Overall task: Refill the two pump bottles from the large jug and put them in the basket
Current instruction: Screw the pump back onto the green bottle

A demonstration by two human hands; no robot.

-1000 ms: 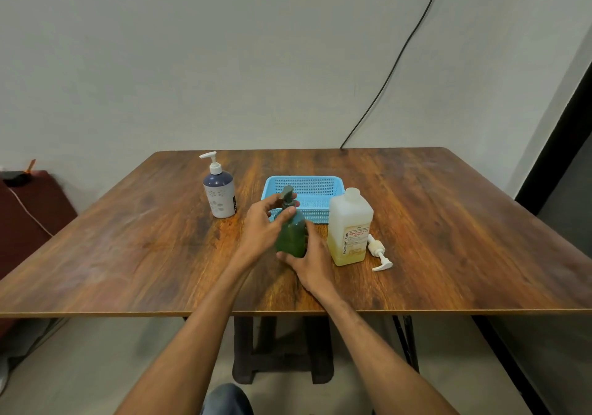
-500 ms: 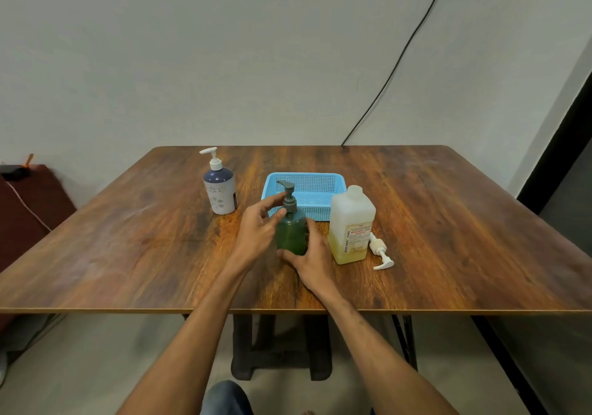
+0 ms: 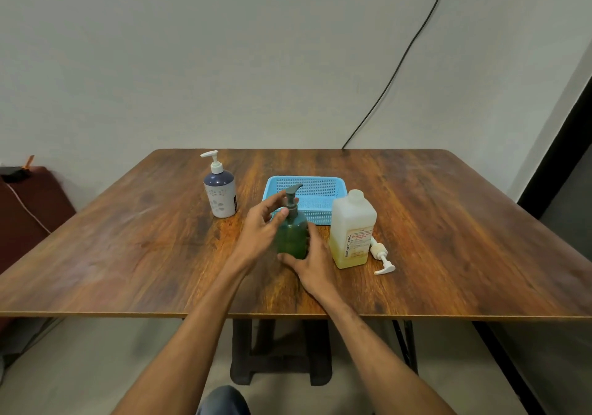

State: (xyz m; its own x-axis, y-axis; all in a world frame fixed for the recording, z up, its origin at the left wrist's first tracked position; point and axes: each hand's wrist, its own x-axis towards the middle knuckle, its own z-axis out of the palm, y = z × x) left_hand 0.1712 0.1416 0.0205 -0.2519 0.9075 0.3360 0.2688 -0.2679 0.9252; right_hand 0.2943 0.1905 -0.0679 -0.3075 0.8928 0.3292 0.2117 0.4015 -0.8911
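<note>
The blue basket (image 3: 321, 212) stands near the middle of the wooden desk (image 3: 448, 238), and the other things are placed around it. The green pump bottle (image 3: 291, 237) stands upright on the desk, just in front of the near left corner of the basket. Its dark pump head is on top, with the nozzle pointing to the right.

Both hands are on this bottle. The right hand (image 3: 315, 262) grips the lower body from the near right side, with the thumb across the front and the fingers up the side. The left hand (image 3: 258, 224) is at the neck; its thumb and fingers are curled round the pump collar, and one fingertip shows behind the stem.

The large jug (image 3: 352, 222) stands just beside the near right corner of the basket, with its mouth uncovered and yellowish liquid in the lower part. A loose white pump (image 3: 380, 254) lies on the desk just to the right of the jug. To the left of the basket, a little apart, stands the white and dark blue pump bottle (image 3: 220, 195), upright with its pump on.
</note>
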